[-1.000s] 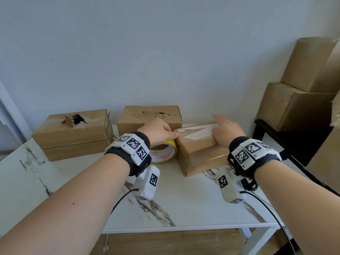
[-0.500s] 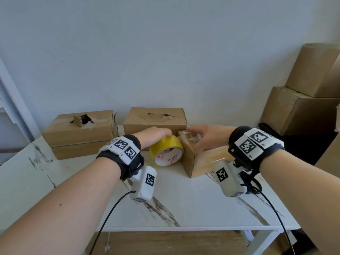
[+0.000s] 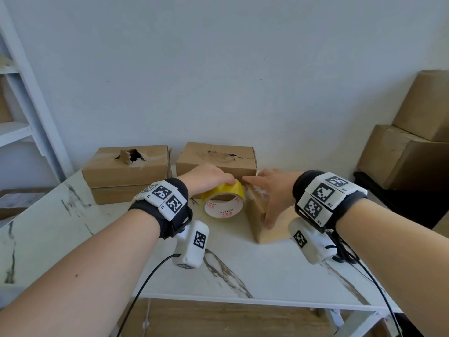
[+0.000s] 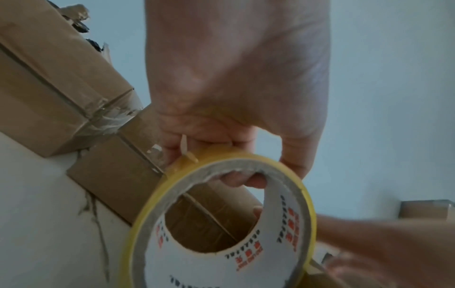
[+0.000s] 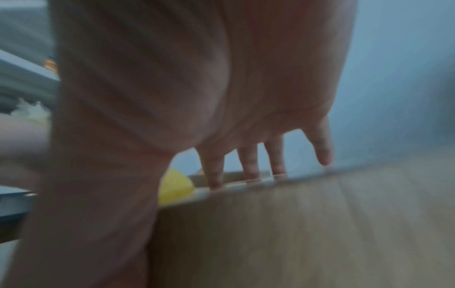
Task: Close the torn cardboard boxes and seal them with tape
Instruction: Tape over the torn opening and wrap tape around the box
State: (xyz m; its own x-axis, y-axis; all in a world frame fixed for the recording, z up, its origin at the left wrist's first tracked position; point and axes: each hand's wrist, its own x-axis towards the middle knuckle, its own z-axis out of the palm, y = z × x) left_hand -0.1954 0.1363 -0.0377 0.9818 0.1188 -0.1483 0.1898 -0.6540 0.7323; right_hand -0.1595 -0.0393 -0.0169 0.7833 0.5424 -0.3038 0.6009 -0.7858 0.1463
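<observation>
My left hand (image 3: 224, 184) grips a yellow tape roll (image 3: 223, 201) from above, standing it on edge on the white marble table (image 3: 73, 227). In the left wrist view the thumb hooks into the tape roll's (image 4: 290, 224) white core and my left hand's (image 4: 236, 155) fingers curl over its rim. The roll touches the left end of a small brown box (image 3: 256, 216). My right hand (image 3: 262, 190) lies over that small box (image 5: 295, 233), fingers straight across the top, thumb down its near face. Two torn boxes stand behind: one with a ragged hole (image 3: 126, 171), one with a torn top (image 3: 216, 159).
Larger cardboard boxes (image 3: 408, 154) are stacked at the right on a dark stand (image 3: 379, 188). A white shelf frame (image 3: 26, 113) stands at the left. The wall runs right behind the torn boxes. The table's front edge (image 3: 243, 301) is near me.
My right hand slid from the far side of the small box's top to its left end. My left hand tipped the roll up against that end. The head view shifted.
</observation>
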